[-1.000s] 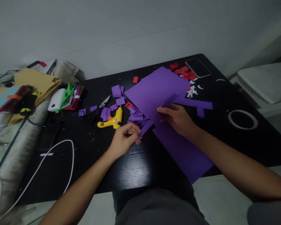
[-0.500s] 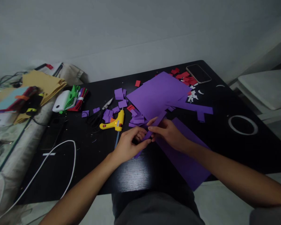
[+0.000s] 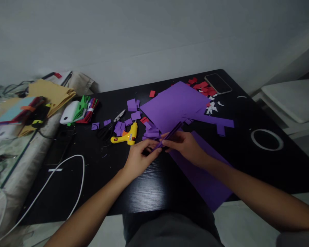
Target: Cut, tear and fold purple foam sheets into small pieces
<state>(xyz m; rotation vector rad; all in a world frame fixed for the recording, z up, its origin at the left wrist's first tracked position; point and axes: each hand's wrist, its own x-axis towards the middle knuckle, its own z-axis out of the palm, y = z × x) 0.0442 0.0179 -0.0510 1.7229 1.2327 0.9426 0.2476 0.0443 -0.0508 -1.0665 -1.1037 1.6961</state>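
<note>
Between my two hands is a narrow purple paper strip (image 3: 174,130), seen nearly edge-on and slanting up to the right. My left hand (image 3: 142,155) pinches its lower end with thumb and fingers. Farther up the strip, my right hand (image 3: 186,145) grips it with the thumb on the near side. Under my right forearm lies a purple sheet (image 3: 208,178). A larger purple sheet (image 3: 176,101) is just beyond my hands. Small cut purple pieces (image 3: 151,132) lie close to my left fingertips, next to a yellow glue gun (image 3: 128,135).
Scissors (image 3: 118,116) rest left of the glue gun. Red scraps (image 3: 206,89), white scraps (image 3: 212,109) and a phone (image 3: 218,83) lie at the back right. A white ring (image 3: 267,139) is at right. A white cable (image 3: 82,175) loops across the left of the black table (image 3: 100,192).
The purple strip has turned from showing its flat face to nearly edge-on. Both hands keep hold of it and have shifted only slightly.
</note>
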